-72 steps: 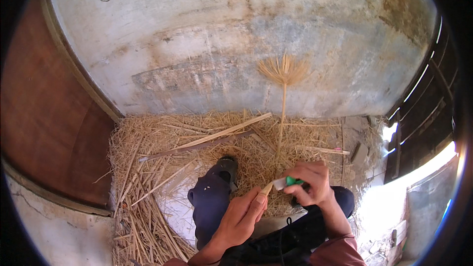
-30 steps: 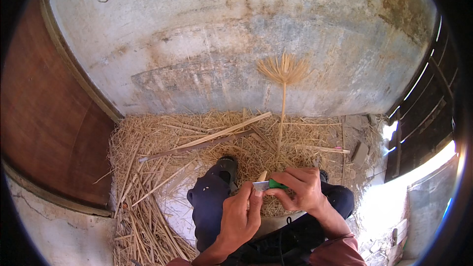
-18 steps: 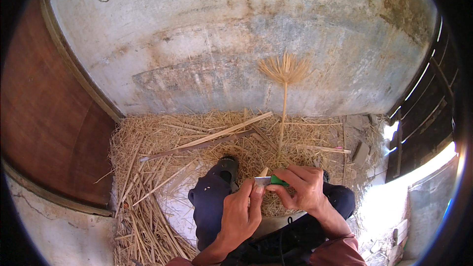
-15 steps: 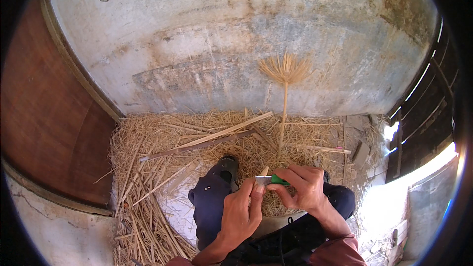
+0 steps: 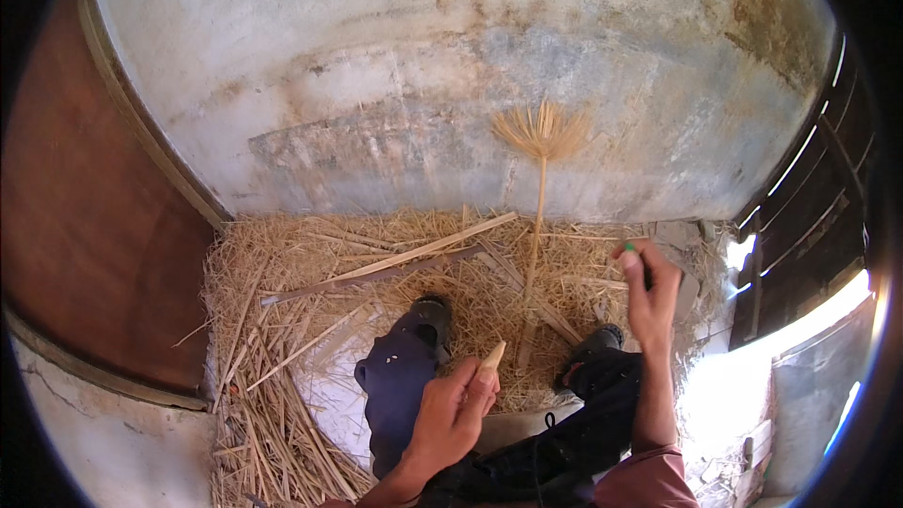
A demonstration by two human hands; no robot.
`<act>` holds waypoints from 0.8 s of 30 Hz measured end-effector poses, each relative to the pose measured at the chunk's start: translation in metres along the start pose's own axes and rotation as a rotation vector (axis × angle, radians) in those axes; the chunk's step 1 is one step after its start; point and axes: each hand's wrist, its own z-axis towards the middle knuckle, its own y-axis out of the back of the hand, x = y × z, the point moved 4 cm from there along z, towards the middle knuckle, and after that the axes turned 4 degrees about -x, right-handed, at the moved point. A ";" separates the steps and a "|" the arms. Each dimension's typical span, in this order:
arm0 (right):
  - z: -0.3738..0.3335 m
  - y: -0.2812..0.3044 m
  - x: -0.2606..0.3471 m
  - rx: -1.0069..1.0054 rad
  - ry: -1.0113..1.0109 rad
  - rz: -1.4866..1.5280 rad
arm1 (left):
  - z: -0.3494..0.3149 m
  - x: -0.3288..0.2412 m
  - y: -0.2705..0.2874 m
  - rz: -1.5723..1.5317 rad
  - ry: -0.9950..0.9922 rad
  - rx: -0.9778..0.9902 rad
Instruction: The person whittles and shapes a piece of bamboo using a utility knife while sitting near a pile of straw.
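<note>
My left hand (image 5: 450, 414) is closed round a pale piece of wood (image 5: 494, 356) whose pointed, cut end sticks up past the thumb. The rest of that piece is hidden in the fist. Out to the right, well apart from it, my right hand (image 5: 651, 284) is raised and wrapped round a knife whose green handle (image 5: 629, 247) shows only at its end by the thumb. I cannot make out its blade here. Below the hands are my legs in dark trousers, with a dark shoe (image 5: 432, 320) on the straw.
A straw-coloured broom (image 5: 542, 190) leans bristles-up on the stained wall (image 5: 395, 66). Loose straw (image 5: 475, 292) covers the floor, with long wooden strips (image 5: 414, 252) across it. Thin split sticks (image 5: 282, 428) pile up at the left by a brown door (image 5: 103, 198). A grey block (image 5: 688, 294) lies beyond my right hand.
My right hand has swung away to the right and farther out with the knife, whose blade was against the wood. My left hand keeps the wood, now lower and pointing up.
</note>
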 end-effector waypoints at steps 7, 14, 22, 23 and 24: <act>-0.039 -0.033 0.052 0.393 0.104 0.058 | 0.014 -0.007 0.008 -0.230 0.103 0.086; -0.045 -0.038 0.014 0.480 0.105 -0.121 | 0.023 0.003 0.007 -0.404 0.244 0.272; -0.045 -0.040 -0.010 0.620 0.056 -0.174 | 0.047 0.014 0.008 -0.618 0.469 0.666; -0.045 -0.041 -0.011 0.613 0.032 -0.121 | 0.052 0.013 0.005 -0.634 0.508 0.706; -0.044 -0.042 -0.011 0.605 0.008 -0.069 | 0.054 0.012 0.002 -0.649 0.547 0.746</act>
